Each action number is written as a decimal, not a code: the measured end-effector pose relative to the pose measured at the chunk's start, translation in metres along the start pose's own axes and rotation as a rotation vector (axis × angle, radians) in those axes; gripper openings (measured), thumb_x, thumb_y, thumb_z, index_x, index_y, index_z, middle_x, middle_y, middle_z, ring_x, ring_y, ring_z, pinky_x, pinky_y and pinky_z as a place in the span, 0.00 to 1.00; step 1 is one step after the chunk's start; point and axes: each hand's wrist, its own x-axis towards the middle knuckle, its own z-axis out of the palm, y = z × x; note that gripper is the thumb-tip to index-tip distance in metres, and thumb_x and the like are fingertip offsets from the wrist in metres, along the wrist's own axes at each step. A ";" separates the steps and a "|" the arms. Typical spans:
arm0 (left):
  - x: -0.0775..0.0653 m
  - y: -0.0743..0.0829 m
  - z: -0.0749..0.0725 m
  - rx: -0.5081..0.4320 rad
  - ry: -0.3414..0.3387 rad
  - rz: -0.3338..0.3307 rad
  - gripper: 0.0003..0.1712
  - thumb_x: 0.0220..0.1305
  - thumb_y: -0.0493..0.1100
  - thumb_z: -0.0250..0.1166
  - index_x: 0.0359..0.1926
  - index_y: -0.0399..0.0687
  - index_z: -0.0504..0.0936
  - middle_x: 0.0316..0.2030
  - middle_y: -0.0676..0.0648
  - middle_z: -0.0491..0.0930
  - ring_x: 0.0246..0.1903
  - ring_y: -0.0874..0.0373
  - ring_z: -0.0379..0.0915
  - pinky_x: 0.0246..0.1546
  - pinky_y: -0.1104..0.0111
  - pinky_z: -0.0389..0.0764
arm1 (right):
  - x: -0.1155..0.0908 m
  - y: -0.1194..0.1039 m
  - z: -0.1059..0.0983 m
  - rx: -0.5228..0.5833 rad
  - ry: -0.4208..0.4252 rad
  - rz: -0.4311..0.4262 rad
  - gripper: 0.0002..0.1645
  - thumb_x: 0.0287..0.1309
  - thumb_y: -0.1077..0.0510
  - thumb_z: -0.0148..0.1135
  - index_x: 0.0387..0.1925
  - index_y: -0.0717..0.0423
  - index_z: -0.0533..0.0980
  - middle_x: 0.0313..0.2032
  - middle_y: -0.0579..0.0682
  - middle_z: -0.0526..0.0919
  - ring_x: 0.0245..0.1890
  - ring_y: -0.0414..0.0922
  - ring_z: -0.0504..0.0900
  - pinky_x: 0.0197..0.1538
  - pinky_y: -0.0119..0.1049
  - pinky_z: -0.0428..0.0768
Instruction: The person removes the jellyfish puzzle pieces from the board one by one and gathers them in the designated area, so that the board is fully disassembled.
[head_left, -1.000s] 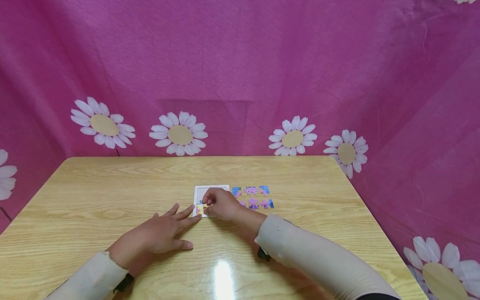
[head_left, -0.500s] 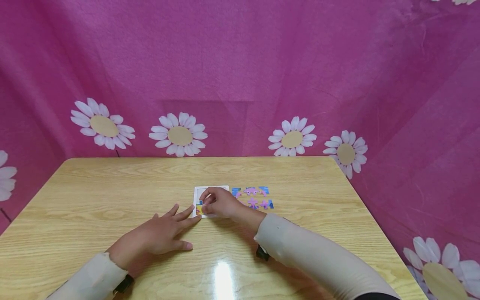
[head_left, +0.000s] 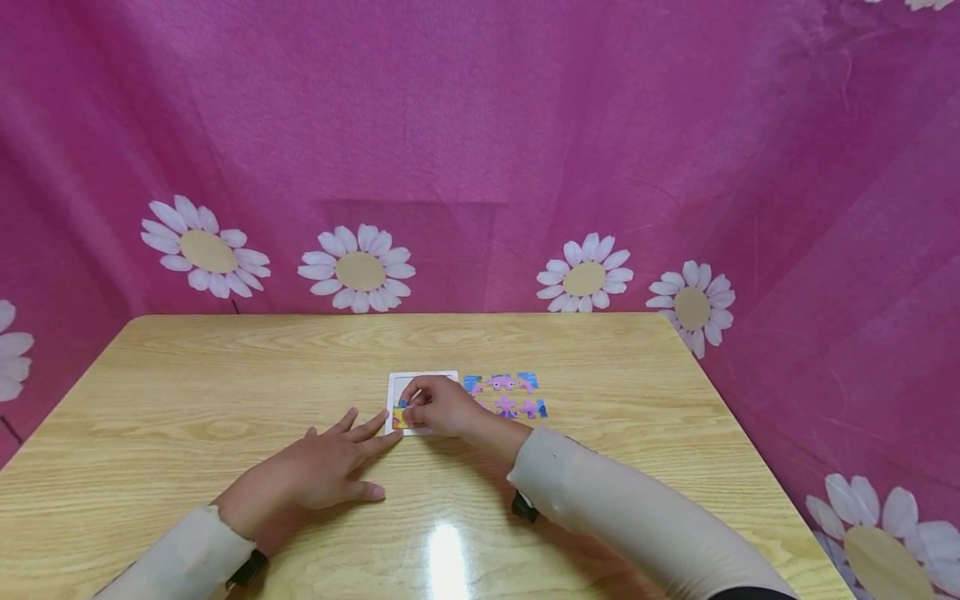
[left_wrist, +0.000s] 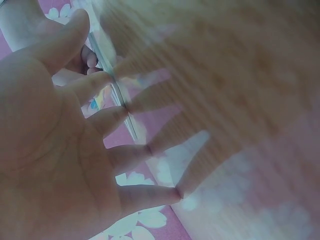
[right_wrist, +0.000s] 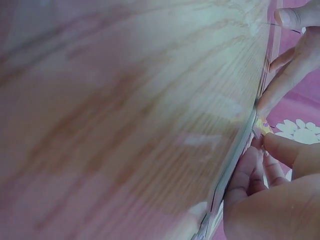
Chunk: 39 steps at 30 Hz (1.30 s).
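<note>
A white-rimmed jigsaw puzzle tray [head_left: 392,382] lies on the table. Its near left corner holds a yellow puzzle piece [head_left: 399,419]. My right hand [head_left: 444,408] is over the tray and covers much of its inside. In the right wrist view its thumb and fingers pinch a small puzzle piece [right_wrist: 258,133] at the tray, mostly hidden by the fingertips. My left hand [head_left: 330,467] rests on the table with fingers spread, two fingertips at the tray's near left corner. The left wrist view shows the palm and straight fingers of the left hand [left_wrist: 75,135], holding nothing.
Right of the tray lie several loose puzzle pieces [head_left: 507,407] in pink and blue, in two rows, some partly behind the right hand. The wooden table [head_left: 247,358] ends at a pink flowered cloth [head_left: 450,150] behind and at the sides.
My right hand has shifted slightly left over the tray, its fingertips now closer to the yellow piece. The left hand and the loose pieces have stayed in place.
</note>
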 end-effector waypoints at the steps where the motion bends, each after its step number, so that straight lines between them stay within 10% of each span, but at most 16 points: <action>1: 0.000 0.000 0.000 0.000 -0.001 -0.004 0.46 0.66 0.69 0.64 0.80 0.64 0.62 0.82 0.49 0.51 0.78 0.30 0.42 0.59 0.19 0.53 | 0.000 0.000 0.000 0.007 -0.003 0.000 0.02 0.66 0.66 0.67 0.39 0.60 0.81 0.30 0.47 0.83 0.29 0.38 0.82 0.36 0.30 0.82; 39: 0.000 0.000 0.002 0.004 0.021 0.010 0.45 0.67 0.67 0.65 0.80 0.63 0.62 0.81 0.47 0.52 0.78 0.29 0.43 0.58 0.18 0.53 | -0.028 0.025 -0.039 0.127 0.018 -0.006 0.07 0.69 0.67 0.62 0.46 0.66 0.80 0.29 0.52 0.84 0.28 0.41 0.80 0.32 0.33 0.81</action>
